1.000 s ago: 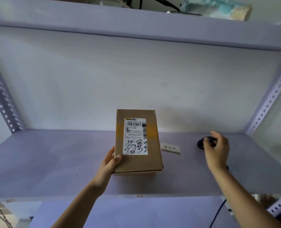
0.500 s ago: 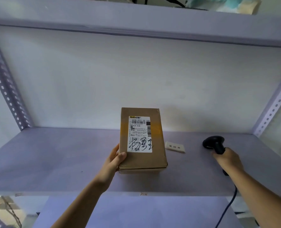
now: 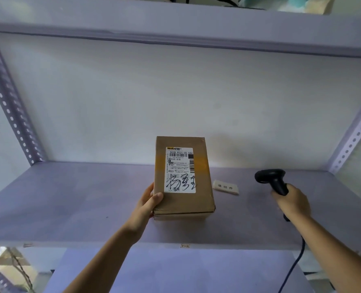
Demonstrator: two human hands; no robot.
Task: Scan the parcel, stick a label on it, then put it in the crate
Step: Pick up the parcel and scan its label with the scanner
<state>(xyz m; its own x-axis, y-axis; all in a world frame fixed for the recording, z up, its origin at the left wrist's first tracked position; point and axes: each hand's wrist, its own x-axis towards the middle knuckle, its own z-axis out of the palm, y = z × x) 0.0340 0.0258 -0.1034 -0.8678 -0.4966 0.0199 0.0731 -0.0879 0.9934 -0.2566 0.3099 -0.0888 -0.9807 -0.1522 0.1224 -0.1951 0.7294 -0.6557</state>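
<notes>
A brown cardboard parcel (image 3: 202, 182) with a white shipping label (image 3: 180, 169) facing me is tilted up on the grey shelf (image 3: 69, 204). My left hand (image 3: 149, 205) grips its lower left corner, thumb on the front face. My right hand (image 3: 292, 203) is closed around the handle of a black barcode scanner (image 3: 271, 178), held to the right of the parcel with its head pointing left. A small white sticker label (image 3: 225, 187) with printed characters lies on the shelf between parcel and scanner. No crate is in view.
The scanner's dark cable (image 3: 293, 269) hangs below the shelf's front edge at the right. Perforated metal uprights stand at the left (image 3: 10, 111) and right (image 3: 352, 142). An upper shelf (image 3: 175, 24) runs overhead. A second surface lies below.
My right hand has closed on the scanner, lifted it off the shelf and brought it nearer to me. The parcel stays held in my left hand, hardly shifted.
</notes>
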